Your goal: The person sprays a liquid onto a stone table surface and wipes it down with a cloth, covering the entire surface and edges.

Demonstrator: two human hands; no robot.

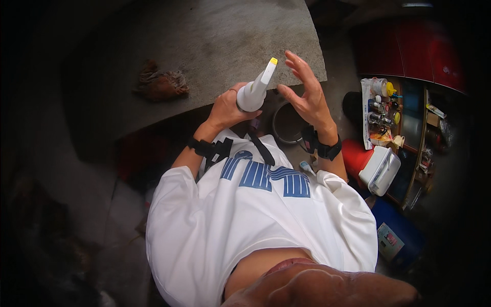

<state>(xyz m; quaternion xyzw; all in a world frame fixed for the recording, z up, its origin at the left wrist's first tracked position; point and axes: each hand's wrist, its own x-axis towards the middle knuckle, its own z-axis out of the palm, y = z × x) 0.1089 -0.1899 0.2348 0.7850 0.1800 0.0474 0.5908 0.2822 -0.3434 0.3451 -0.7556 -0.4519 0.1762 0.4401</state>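
My left hand is closed around a white plastic bottle or dispenser with a long angled spout and a yellow tip. The spout points up and to the right, close to the edge of a grey stone-like tabletop. To the right of the spout, my right hand is raised with its fingers apart and nothing in it. A crumpled brown cloth or similar bundle lies on the tabletop, left of my left hand. What the bottle's lower part looks like is hidden by my fingers.
Below the table edge stands a round metal-rimmed container. At the right are a shelf with jars and yellow-lidded containers, a red container with a white lid, a blue drum and red cabinets.
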